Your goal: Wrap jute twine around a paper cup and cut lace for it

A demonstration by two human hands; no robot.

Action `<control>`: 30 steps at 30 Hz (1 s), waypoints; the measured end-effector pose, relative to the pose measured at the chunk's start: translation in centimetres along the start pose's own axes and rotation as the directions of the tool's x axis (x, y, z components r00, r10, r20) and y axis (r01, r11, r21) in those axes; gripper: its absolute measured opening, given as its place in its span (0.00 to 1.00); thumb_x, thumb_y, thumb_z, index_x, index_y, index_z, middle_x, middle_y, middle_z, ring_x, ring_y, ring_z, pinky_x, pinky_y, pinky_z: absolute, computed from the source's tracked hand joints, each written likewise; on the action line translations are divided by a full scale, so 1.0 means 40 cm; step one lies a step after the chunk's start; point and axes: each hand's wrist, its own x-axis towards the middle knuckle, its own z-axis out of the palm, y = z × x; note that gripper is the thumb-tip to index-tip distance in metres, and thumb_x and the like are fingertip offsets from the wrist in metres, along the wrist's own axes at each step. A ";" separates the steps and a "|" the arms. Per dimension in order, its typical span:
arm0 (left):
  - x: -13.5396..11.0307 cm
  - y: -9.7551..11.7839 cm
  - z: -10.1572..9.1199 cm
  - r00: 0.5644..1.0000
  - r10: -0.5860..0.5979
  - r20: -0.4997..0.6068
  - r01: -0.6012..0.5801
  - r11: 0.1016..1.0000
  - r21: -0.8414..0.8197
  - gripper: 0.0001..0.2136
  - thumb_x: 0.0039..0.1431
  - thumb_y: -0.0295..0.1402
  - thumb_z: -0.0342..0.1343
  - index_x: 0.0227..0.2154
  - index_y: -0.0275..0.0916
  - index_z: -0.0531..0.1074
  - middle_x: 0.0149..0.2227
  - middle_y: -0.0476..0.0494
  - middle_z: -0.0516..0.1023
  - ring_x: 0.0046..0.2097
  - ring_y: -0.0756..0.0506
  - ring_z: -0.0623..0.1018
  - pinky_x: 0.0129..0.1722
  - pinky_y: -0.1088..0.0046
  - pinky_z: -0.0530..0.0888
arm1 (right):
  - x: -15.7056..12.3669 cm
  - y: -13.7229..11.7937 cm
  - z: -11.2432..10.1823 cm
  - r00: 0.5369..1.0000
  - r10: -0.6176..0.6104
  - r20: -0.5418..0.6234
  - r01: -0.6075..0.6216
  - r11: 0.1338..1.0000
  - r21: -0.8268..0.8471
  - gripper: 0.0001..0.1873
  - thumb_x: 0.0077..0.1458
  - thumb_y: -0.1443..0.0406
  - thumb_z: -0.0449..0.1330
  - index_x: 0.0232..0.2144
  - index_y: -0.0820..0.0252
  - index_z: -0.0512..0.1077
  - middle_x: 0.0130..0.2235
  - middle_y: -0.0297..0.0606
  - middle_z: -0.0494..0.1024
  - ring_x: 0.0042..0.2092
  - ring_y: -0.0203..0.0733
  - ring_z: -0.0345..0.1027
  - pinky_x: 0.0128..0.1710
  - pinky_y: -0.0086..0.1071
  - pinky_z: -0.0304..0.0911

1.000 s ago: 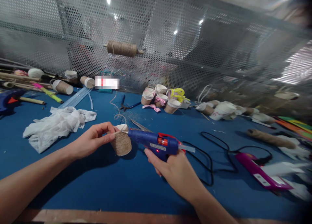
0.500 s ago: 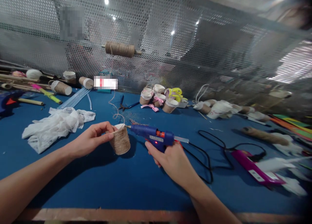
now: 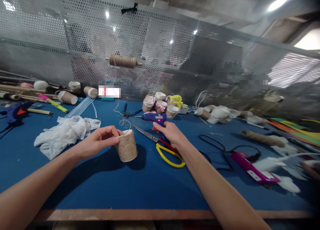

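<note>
Twine-wrapped cup in left hand, blue glue gun in right hand.

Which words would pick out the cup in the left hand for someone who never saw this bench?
On the blue table, look between the crumpled white plastic and the yellow-handled scissors. There the left hand holds a twine-wrapped cup. Unlike the ribboned cups by the mesh wall, it is wound in jute nearly to its rim, with a loose strand rising from it.
</note>
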 end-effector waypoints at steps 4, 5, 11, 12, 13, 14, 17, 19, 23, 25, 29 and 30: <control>-0.005 0.012 -0.004 1.000 -0.008 0.022 0.008 1.000 0.018 0.08 0.53 0.35 0.55 0.24 0.37 0.65 0.37 0.47 0.74 0.39 0.49 0.71 0.40 0.74 0.66 | 0.072 0.002 0.026 0.999 0.049 -0.018 -0.052 0.977 -0.209 0.14 0.58 0.60 0.53 0.39 0.64 0.69 0.40 0.40 0.72 0.38 0.40 0.68 0.38 0.37 0.66; -0.006 0.014 -0.005 0.999 -0.007 0.033 0.006 1.000 0.028 0.07 0.53 0.34 0.55 0.24 0.37 0.65 0.37 0.47 0.74 0.40 0.49 0.71 0.40 0.74 0.66 | 0.085 0.004 0.033 0.998 0.058 -0.018 -0.061 0.967 -0.247 0.14 0.58 0.60 0.53 0.43 0.63 0.68 0.44 0.40 0.71 0.41 0.41 0.68 0.40 0.39 0.66; -0.006 0.022 -0.007 0.997 -0.014 0.080 0.008 0.997 0.076 0.06 0.54 0.33 0.53 0.24 0.39 0.65 0.37 0.48 0.74 0.42 0.47 0.71 0.41 0.74 0.66 | 0.086 -0.009 0.052 0.997 0.020 -0.081 -0.045 0.945 -0.324 0.15 0.57 0.63 0.55 0.46 0.63 0.66 0.50 0.45 0.67 0.48 0.46 0.64 0.46 0.44 0.61; -0.006 0.022 -0.007 0.997 -0.020 0.080 0.013 0.997 0.080 0.06 0.54 0.33 0.53 0.24 0.39 0.65 0.37 0.48 0.74 0.42 0.47 0.71 0.41 0.73 0.66 | 0.072 -0.020 0.053 0.997 -0.014 -0.071 -0.009 0.951 -0.310 0.14 0.57 0.64 0.54 0.45 0.65 0.68 0.50 0.47 0.68 0.50 0.47 0.63 0.47 0.43 0.60; -0.006 0.021 -0.006 0.996 -0.026 0.081 0.019 0.996 0.083 0.06 0.54 0.34 0.53 0.24 0.38 0.65 0.38 0.48 0.74 0.43 0.47 0.71 0.41 0.73 0.66 | 0.053 -0.035 0.055 0.998 -0.056 -0.041 0.042 0.958 -0.285 0.13 0.58 0.63 0.53 0.42 0.66 0.70 0.49 0.49 0.69 0.51 0.48 0.62 0.48 0.41 0.58; -0.006 0.021 -0.006 0.996 -0.030 0.083 0.024 0.996 0.083 0.06 0.54 0.34 0.53 0.24 0.38 0.65 0.38 0.47 0.74 0.43 0.47 0.71 0.42 0.73 0.66 | 0.032 -0.051 0.058 0.995 -0.099 0.012 0.099 0.964 -0.249 0.14 0.59 0.62 0.51 0.39 0.66 0.72 0.47 0.49 0.71 0.50 0.48 0.62 0.47 0.38 0.58; -0.007 0.018 -0.003 0.994 -0.044 0.096 0.037 0.996 0.078 0.06 0.54 0.34 0.53 0.25 0.38 0.66 0.38 0.47 0.73 0.43 0.47 0.71 0.43 0.72 0.65 | -0.032 -0.096 0.075 0.948 -0.218 0.234 0.240 0.968 -0.071 0.25 0.61 0.55 0.41 0.33 0.59 0.75 0.40 0.39 0.76 0.44 0.40 0.68 0.41 0.30 0.62; -0.008 0.017 0.000 0.993 -0.055 0.101 0.048 0.996 0.075 0.06 0.54 0.34 0.54 0.25 0.37 0.66 0.37 0.48 0.72 0.42 0.47 0.71 0.42 0.72 0.65 | -0.065 -0.114 0.090 0.875 -0.325 0.360 0.281 0.945 0.170 0.22 0.58 0.53 0.46 0.30 0.59 0.75 0.39 0.38 0.77 0.42 0.38 0.68 0.40 0.30 0.61; -0.009 0.021 0.006 0.993 -0.073 0.089 0.068 0.996 0.063 0.07 0.53 0.34 0.55 0.24 0.37 0.66 0.36 0.48 0.73 0.40 0.48 0.70 0.41 0.72 0.66 | -0.104 -0.120 0.096 0.867 -0.398 0.298 0.210 0.837 0.506 0.11 0.43 0.58 0.63 0.24 0.61 0.71 0.34 0.37 0.74 0.37 0.37 0.66 0.41 0.32 0.59; -0.008 0.023 0.008 0.994 -0.079 0.076 0.075 0.996 0.056 0.08 0.53 0.35 0.55 0.24 0.37 0.66 0.34 0.48 0.73 0.39 0.48 0.71 0.40 0.72 0.66 | -0.122 -0.116 0.084 0.877 -0.426 0.224 0.269 0.819 0.506 0.10 0.44 0.60 0.62 0.23 0.60 0.70 0.33 0.35 0.73 0.36 0.36 0.64 0.40 0.32 0.59; -0.005 0.024 0.010 0.995 -0.090 0.041 0.089 0.995 0.034 0.09 0.51 0.37 0.56 0.24 0.37 0.66 0.32 0.48 0.72 0.36 0.48 0.71 0.37 0.72 0.66 | -0.157 -0.105 0.061 0.854 -0.501 0.139 0.424 0.825 0.373 0.08 0.50 0.61 0.58 0.25 0.60 0.69 0.31 0.35 0.71 0.34 0.36 0.63 0.38 0.31 0.60; -0.005 0.024 0.010 0.995 -0.093 0.035 0.092 0.995 0.031 0.10 0.51 0.38 0.57 0.24 0.37 0.66 0.32 0.48 0.72 0.36 0.48 0.71 0.36 0.72 0.66 | -0.162 -0.101 0.060 0.853 -0.507 0.128 0.440 0.828 0.348 0.08 0.51 0.61 0.58 0.25 0.59 0.69 0.31 0.35 0.70 0.34 0.37 0.63 0.38 0.31 0.60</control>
